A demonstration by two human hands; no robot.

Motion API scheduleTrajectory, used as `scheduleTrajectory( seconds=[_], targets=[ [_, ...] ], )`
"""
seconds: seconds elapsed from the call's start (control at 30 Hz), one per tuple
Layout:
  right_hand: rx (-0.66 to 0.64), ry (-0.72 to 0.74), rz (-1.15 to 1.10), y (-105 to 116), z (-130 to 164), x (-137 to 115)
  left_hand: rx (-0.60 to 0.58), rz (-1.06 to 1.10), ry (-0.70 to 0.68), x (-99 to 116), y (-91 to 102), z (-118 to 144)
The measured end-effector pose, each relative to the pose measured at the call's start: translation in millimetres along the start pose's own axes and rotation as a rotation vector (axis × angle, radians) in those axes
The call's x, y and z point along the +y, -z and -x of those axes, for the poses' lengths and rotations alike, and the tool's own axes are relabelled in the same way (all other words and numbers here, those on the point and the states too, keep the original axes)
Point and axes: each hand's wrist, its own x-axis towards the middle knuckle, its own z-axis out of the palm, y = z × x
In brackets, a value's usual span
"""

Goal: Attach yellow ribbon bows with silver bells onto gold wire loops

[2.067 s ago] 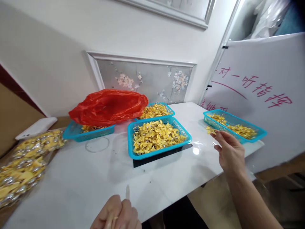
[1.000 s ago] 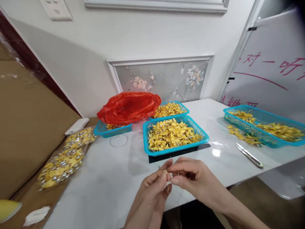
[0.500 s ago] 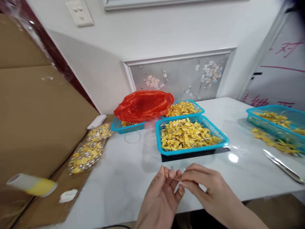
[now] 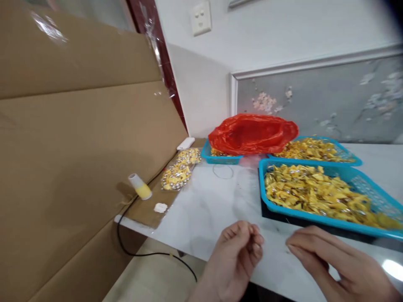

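My left hand point(image 4: 236, 256) is low at the table's near edge, fingers curled and the tips pinched together. My right hand point(image 4: 335, 262) is a short way to its right, its fingertips pinched too. A very thin thread seems to run between them, too faint to follow. Just behind the hands stands a blue basket point(image 4: 270, 206) heaped with small folded yellow papers point(image 4: 315, 193). Neither hand touches the basket.
A red plastic bag point(image 4: 252, 134) lies over a small blue basket point(image 4: 217, 159), with another full basket point(image 4: 344, 150) beside it. A clear bag of yellow pieces point(image 4: 181, 170), a yellow-white bottle point(image 4: 140, 187) and a black cable point(image 4: 151, 253) lie left on the white table point(image 4: 214, 205). Cardboard point(image 4: 78, 147) walls the left.
My view has swung left, so the right-hand basket and the metal tool have left the picture. My hands, joined half a second ago, have drawn apart.
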Motion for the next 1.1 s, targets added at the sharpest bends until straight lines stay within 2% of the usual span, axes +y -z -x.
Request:
scheduleTrajectory(
  seconds=[0.13,0.3,0.37,0.47,0.57,0.7,0.9,1.1],
  targets=[
    [-0.051,-0.111,-0.109,11.2,-23.8,-13.0,0.025,-0.021,0.004,15.3,7.3,0.6],
    [-0.061,-0.12,-0.208,14.1,-36.8,-22.2,0.026,-0.166,-0.128,13.8,11.7,-3.0],
    [-0.07,-0.109,-0.239,13.9,-40.4,-22.6,-0.024,-0.187,-0.08,10.7,10.3,-3.3],
    [-0.058,-0.081,-0.256,14.5,-45.1,-20.2,-0.118,-0.179,0.083,7.2,6.1,-3.4],
    [-0.052,-0.089,-0.226,16.9,-47.2,-17.1,-0.127,-0.201,0.154,5.0,2.9,-3.7],
    [-0.066,-0.109,-0.192,20.4,-44.8,-15.1,-0.069,-0.304,0.088,2.2,2.0,-5.3],
    [-0.058,-0.107,-0.187,22.5,-41.5,-14.7,-0.066,-0.411,-0.024,-2.7,1.1,-10.5],
    [-0.046,-0.115,-0.16,26.7,-43.0,-14.8,-0.095,-0.355,-0.001,0.7,0.7,-9.7]
  ],
)
